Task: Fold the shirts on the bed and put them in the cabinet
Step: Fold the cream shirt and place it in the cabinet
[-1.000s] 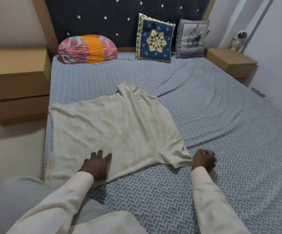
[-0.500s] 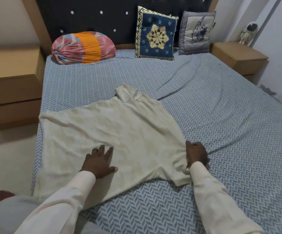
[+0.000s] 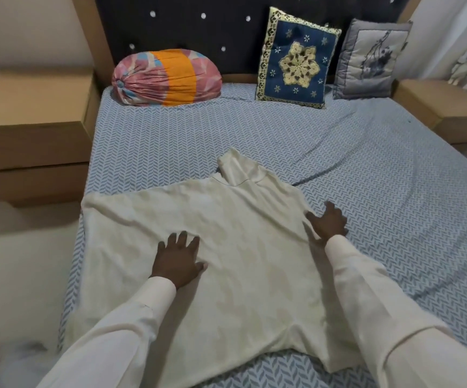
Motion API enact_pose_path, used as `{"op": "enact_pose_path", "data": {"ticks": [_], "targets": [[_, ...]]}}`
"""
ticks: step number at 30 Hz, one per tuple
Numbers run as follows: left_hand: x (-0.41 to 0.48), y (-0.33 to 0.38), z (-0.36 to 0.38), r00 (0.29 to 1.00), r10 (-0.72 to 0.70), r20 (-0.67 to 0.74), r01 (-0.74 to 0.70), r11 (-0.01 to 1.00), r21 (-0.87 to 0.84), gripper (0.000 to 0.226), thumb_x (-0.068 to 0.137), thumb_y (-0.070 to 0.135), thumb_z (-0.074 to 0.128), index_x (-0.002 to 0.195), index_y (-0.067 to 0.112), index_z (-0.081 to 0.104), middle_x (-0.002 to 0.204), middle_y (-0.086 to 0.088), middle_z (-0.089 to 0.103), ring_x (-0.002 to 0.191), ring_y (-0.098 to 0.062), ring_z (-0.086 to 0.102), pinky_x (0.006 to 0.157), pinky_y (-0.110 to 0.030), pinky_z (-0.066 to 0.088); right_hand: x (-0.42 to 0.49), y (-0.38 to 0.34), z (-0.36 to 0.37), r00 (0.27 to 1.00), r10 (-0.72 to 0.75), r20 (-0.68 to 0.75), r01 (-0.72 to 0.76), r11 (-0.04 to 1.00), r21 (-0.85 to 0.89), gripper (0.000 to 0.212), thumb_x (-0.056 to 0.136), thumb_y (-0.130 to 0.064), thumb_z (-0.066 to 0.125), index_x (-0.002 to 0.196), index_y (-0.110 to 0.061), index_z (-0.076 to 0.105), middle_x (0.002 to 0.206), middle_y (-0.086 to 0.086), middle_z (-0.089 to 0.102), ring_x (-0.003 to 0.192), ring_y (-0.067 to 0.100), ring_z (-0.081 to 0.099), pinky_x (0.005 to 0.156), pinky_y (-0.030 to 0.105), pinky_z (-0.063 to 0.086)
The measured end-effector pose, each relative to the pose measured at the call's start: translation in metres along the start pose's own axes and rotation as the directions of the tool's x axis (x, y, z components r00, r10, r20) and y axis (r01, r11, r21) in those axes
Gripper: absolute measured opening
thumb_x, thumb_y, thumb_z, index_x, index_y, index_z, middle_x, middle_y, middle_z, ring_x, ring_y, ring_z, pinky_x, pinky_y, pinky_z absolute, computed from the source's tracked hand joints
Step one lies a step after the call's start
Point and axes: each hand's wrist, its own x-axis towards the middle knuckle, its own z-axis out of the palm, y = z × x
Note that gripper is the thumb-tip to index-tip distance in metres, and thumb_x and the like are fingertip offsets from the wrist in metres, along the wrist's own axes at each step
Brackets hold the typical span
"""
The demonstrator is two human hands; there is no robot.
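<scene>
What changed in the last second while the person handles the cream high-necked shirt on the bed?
The right hand slid from the near right corner of the cream high-necked shirt up its right edge toward the shoulder, uncurling from a fist to flat fingers. The left hand stayed flat on the shirt, which stayed spread on the blue-patterned bed.

Bare bedsheet (image 3: 366, 191) right of shirt (image 3: 226, 261)
</scene>
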Motion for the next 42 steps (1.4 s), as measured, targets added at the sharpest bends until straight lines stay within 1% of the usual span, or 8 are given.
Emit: {"op": "enact_pose_path", "data": {"ticks": [6, 11, 19, 25, 28, 31, 34, 42], "targets": [[0.049, -0.018, -0.005, 0.997, 0.045, 0.057, -0.040, 0.996, -0.083, 0.078, 0.093, 0.065, 0.035, 0.156, 0.028, 0.006, 0.164, -0.010, -0.001, 0.150, -0.031, 0.000, 0.120, -0.050, 0.006, 0.047, -0.036, 0.016, 0.998, -0.022, 0.063, 0.039, 0.961, -0.275, 0.049, 0.089, -0.043, 0.061, 0.132, -0.023, 0.050, 0.138, 0.016, 0.043, 0.132, 0.039, 0.037, 0.107, 0.058, 0.026], [0.083, -0.035, -0.009, 0.998, 0.065, -0.004, -0.065, 0.994, -0.090, 0.080, 0.093, 0.068, 0.030, 0.156, 0.029, 0.000, 0.164, -0.006, -0.005, 0.150, -0.029, -0.008, 0.120, -0.052, 0.001, 0.066, -0.039, 0.022, 0.907, 0.247, -0.341, -0.279, 0.959, -0.045, 0.035, 0.088, -0.028, 0.053, 0.119, -0.012, 0.057, 0.128, 0.020, 0.048, 0.123, 0.041, 0.044, 0.104, 0.056, 0.030], [0.116, -0.041, -0.021, 0.997, 0.019, 0.072, -0.016, 0.999, -0.043, 0.102, 0.079, 0.081, 0.040, 0.154, 0.032, -0.010, 0.163, -0.004, -0.015, 0.149, -0.033, -0.009, 0.117, -0.057, 0.007, 0.105, -0.132, 0.056, 0.981, -0.190, 0.050, 0.196, 0.965, -0.177, 0.050, 0.070, -0.044, 0.068, 0.113, -0.020, 0.063, 0.122, 0.015, 0.059, 0.111, 0.033, 0.058, 0.090, 0.040, 0.047], [0.120, -0.042, -0.017, 0.993, -0.008, 0.116, 0.014, 0.998, -0.056, 0.102, 0.081, 0.079, 0.042, 0.153, 0.034, -0.015, 0.161, -0.004, -0.021, 0.148, -0.034, -0.015, 0.116, -0.059, 0.003, 0.121, -0.154, 0.054, 0.948, 0.142, -0.284, -0.134, 0.990, 0.047, 0.038, 0.088, -0.016, 0.058, 0.125, -0.008, 0.053, 0.132, 0.022, 0.052, 0.122, 0.041, 0.052, 0.098, 0.047, 0.044], [0.120, -0.039, -0.023, 0.990, -0.002, 0.144, 0.008, 0.999, -0.039, 0.104, 0.080, 0.077, 0.047, 0.154, 0.032, -0.011, 0.163, -0.006, -0.016, 0.149, -0.035, -0.010, 0.115, -0.059, 0.007, 0.099, -0.181, 0.071, 0.912, -0.232, -0.337, 0.243, 0.970, -0.011, 0.039, 0.081, -0.013, 0.059, 0.119, -0.016, 0.057, 0.122, 0.014, 0.053, 0.112, 0.034, 0.054, 0.094, 0.044, 0.044], [0.121, -0.053, -0.035, 0.995, 0.074, 0.062, -0.072, 0.997, -0.031, 0.091, 0.082, 0.067, 0.054, 0.153, 0.027, 0.015, 0.161, -0.008, 0.012, 0.146, -0.034, 0.014, 0.110, -0.055, 0.020, 0.077, -0.211, 0.099, 0.657, -0.754, -0.023, 0.754, 0.656, 0.010, 0.031, 0.082, -0.018, 0.058, 0.112, -0.020, 0.066, 0.111, 0.006, 0.061, 0.095, 0.023, 0.060, 0.087, 0.035, 0.048], [0.122, -0.096, -0.047, 0.975, 0.044, -0.218, -0.048, 0.999, -0.015, 0.058, 0.093, 0.042, 0.049, 0.144, 0.019, 0.034, 0.142, -0.007, 0.046, 0.130, -0.028, 0.039, 0.104, -0.045, 0.029, 0.062, -0.233, 0.119, 0.483, -0.775, 0.408, 0.862, 0.503, -0.066, 0.031, 0.086, -0.025, 0.062, 0.116, -0.031, 0.066, 0.116, 0.000, 0.058, 0.099, 0.016, 0.058, 0.089, 0.031, 0.046], [0.119, -0.215, -0.084, 0.985, -0.046, 0.166, 0.049, 0.999, -0.016, 0.046, 0.086, 0.039, 0.065, 0.126, 0.021, 0.052, 0.127, -0.008, 0.059, 0.116, -0.029, 0.054, 0.102, -0.042, 0.036, 0.049, -0.256, 0.115, 0.533, -0.615, 0.581, 0.845, 0.426, -0.323, 0.020, 0.081, -0.031, 0.065, 0.074, -0.032, 0.046, 0.091, -0.003, 0.053, 0.086, 0.025, 0.058, 0.076, 0.037, 0.049]]}}
